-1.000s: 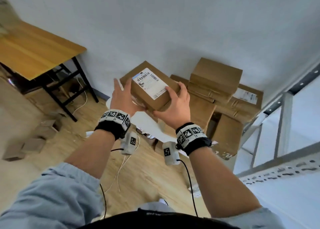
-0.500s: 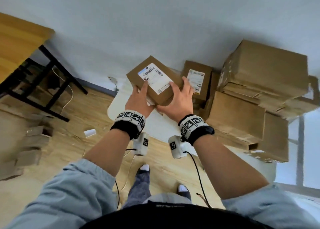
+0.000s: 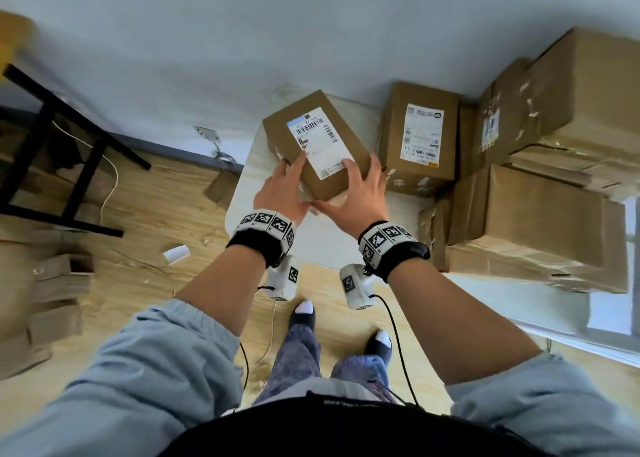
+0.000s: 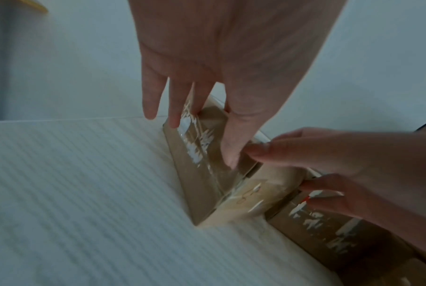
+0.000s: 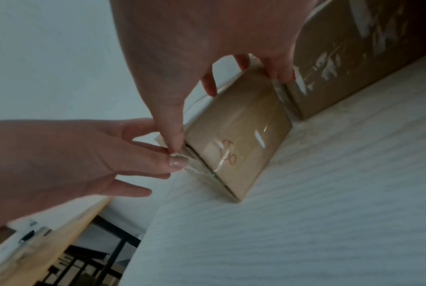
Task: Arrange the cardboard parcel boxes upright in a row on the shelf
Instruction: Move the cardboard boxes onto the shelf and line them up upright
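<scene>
A small cardboard parcel box with a white barcode label is held between both hands. My left hand grips its left side, fingers down the taped side and thumb on the front. My right hand grips its right side, thumb on the near corner. The box is tilted, its lower corner down at the white shelf board. Just to its right a second labelled box stands upright on the shelf, a narrow gap between them.
Larger taped cardboard boxes are stacked at the right of the shelf against the wall. Left of the shelf are a black-legged wooden table, flattened cardboard and a cable on the wood floor. The shelf's left end is bare.
Both hands have carried the labelled box down and to the right, from mid-air to the shelf board beside the upright box. My head has tilted downward.
</scene>
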The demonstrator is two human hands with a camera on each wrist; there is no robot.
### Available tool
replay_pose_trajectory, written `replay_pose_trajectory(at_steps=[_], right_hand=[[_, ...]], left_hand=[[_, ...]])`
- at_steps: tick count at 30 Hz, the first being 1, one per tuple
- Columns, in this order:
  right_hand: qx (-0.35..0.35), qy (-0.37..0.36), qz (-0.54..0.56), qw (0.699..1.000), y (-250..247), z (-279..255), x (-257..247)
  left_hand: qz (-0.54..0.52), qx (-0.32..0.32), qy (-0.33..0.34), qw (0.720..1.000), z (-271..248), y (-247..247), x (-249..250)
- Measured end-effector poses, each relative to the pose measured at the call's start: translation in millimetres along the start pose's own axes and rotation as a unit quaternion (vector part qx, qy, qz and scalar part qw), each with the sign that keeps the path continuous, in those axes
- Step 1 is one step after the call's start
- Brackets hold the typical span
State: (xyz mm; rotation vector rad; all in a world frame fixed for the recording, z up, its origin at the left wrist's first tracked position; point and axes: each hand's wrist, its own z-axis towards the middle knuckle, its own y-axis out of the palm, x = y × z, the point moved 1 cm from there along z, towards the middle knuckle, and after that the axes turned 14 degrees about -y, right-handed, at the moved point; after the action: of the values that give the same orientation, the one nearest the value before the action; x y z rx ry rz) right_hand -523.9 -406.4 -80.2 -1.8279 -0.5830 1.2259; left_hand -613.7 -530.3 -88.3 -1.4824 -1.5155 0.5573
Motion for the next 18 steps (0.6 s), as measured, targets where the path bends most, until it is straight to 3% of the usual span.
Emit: replay_pose_trajectory(at_steps=[5,10,18], right_hand=[[0.014,-0.005,-0.009,1.000,-18.1,-3.0,7.7],[0.069,-0.057,-0.045,0.995,-54.1,-9.0,2.3],[0.194,-0.091,-0.037,0.976,-119.0,-50.5,24.5]], left_hand=[[0.017,0.037,0.007,0.999,-3.4,-12.2,3.8],[0.018,0.101,0.052,0.993,-15.7,-36.8,15.6],[0.004,0.167,0.130,0.977,-65.9,-67.8,86.5]])
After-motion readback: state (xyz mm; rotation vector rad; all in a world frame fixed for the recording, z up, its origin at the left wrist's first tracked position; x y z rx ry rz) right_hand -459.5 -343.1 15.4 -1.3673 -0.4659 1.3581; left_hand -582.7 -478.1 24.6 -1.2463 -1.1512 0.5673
